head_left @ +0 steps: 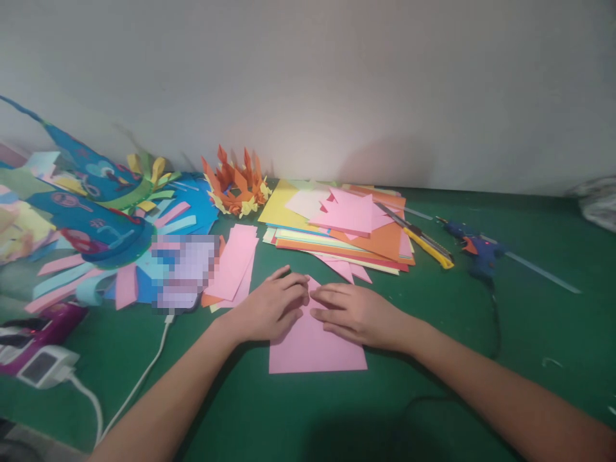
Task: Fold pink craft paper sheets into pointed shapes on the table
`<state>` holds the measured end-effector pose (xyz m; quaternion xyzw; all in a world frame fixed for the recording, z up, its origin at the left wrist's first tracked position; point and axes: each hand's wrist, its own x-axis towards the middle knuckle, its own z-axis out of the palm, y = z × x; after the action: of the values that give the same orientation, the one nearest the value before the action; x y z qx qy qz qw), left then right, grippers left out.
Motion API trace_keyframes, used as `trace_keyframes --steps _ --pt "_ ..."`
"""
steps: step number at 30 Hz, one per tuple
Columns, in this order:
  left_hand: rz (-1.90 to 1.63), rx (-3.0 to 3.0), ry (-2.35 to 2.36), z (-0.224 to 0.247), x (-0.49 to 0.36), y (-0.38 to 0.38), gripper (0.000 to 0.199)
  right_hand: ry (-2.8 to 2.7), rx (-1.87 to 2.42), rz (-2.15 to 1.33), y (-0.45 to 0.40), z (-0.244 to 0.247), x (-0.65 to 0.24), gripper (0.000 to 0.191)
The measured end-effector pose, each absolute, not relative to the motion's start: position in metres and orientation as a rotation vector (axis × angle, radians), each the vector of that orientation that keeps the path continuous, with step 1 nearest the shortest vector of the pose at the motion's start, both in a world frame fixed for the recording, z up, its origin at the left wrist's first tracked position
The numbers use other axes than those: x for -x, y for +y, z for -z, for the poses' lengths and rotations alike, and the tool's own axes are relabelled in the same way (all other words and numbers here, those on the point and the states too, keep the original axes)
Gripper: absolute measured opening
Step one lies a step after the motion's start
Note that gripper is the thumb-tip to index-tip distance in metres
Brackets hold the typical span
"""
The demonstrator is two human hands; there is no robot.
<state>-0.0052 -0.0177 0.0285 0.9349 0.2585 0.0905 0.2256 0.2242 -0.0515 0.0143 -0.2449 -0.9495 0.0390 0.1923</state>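
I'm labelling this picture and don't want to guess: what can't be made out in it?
In the head view:
Pink sheet: upper part partly covered by the left hand and right hand.
Phone-like device: screen blurred by pixelation.
Glue gun: dark cord partly hidden behind the right forearm.
Grey-white object: cut off by the right edge.
Paper stack: lower sheets largely covered by those above.

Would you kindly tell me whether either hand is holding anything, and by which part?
The left hand and right hand rest on the pink paper, near its pointed far end; whether either pinches it cannot be told.
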Motion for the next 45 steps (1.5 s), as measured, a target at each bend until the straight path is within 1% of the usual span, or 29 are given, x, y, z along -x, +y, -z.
trace_keyframes --steps 8,13,18,28,40,45 --pt "-0.269 -2.536 0.676 -0.027 0.011 -0.012 0.013 -2.670 0.682 -0.110 -0.051 -0.013 -0.224 0.027" --pt "-0.338 -2.563 0.627 -0.024 0.019 -0.004 0.021 -2.672 0.680 -0.115 -0.051 -0.012 -0.225 0.025" --pt "-0.389 -2.611 0.725 -0.027 0.016 -0.007 0.016 -2.669 0.691 -0.120 -0.051 -0.013 -0.225 0.026" --pt "-0.295 -2.595 0.794 -0.032 0.016 -0.007 0.016 -2.680 0.689 -0.122 -0.051 -0.014 -0.225 0.025" --pt "-0.272 -2.547 0.720 -0.036 0.023 -0.006 0.012 -2.696 0.687 -0.112 -0.051 -0.015 -0.227 0.026" --pt "-0.246 -2.503 0.678 -0.039 0.024 -0.006 0.015 -2.699 0.680 -0.113 -0.051 -0.015 -0.227 0.026"
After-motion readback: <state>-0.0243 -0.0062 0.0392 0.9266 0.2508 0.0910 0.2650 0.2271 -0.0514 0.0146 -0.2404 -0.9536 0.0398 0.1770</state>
